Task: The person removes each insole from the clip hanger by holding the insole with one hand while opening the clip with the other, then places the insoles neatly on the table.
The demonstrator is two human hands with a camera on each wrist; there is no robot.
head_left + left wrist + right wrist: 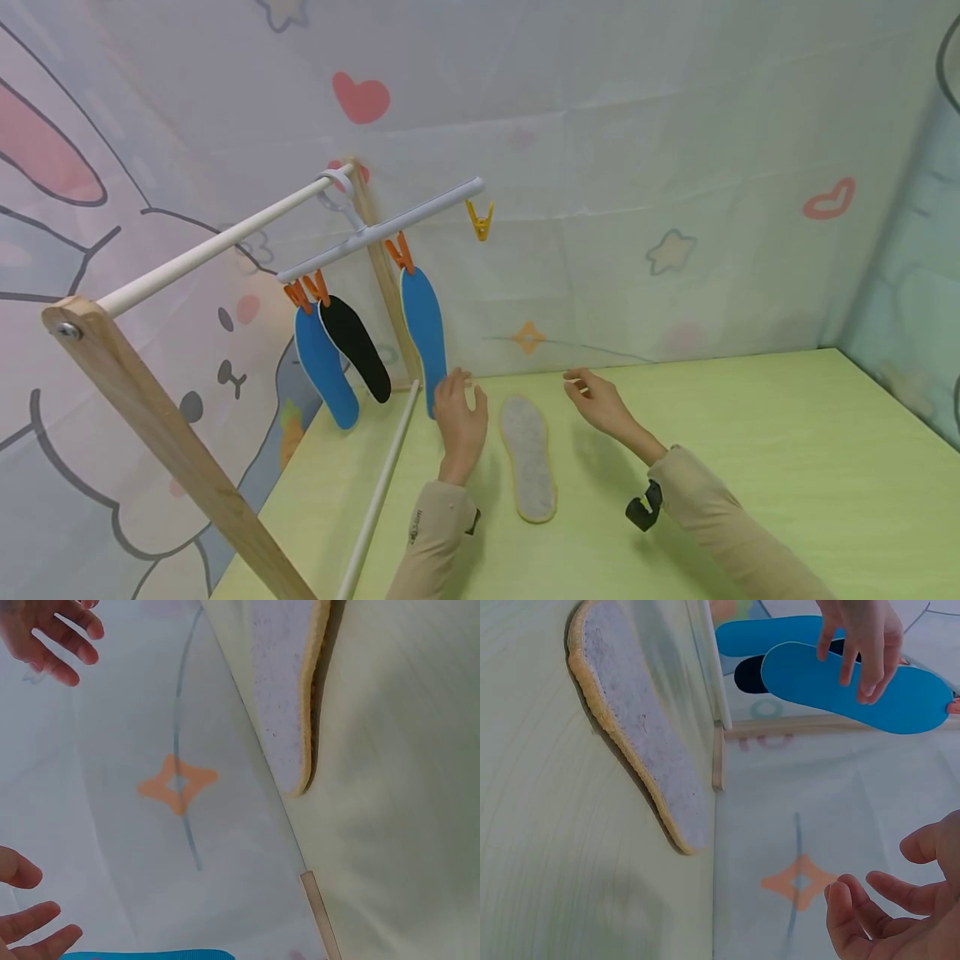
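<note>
A grey insole with a yellowish edge (528, 458) lies flat on the green tabletop between my two hands. My left hand (460, 421) hovers beside the lower end of a hanging blue insole (424, 325), its fingers loosely extended and holding nothing; whether it touches the insole I cannot tell. To the right of the grey insole, my right hand (600, 404) is raised over the table with relaxed, slightly bent fingers around nothing. Further left hang another blue insole (322, 358) and a black insole (356, 346), held by orange clips (317, 288) under a white hanger (420, 214).
The hanger hooks over a white rod (225, 240) on a wooden frame (172, 454) at the left. A yellow clip (481, 223) dangles from the hanger's right end. A lower white rod (378, 492) runs just above the table, left of my left hand. Behind stands a patterned cloth backdrop (600, 167).
</note>
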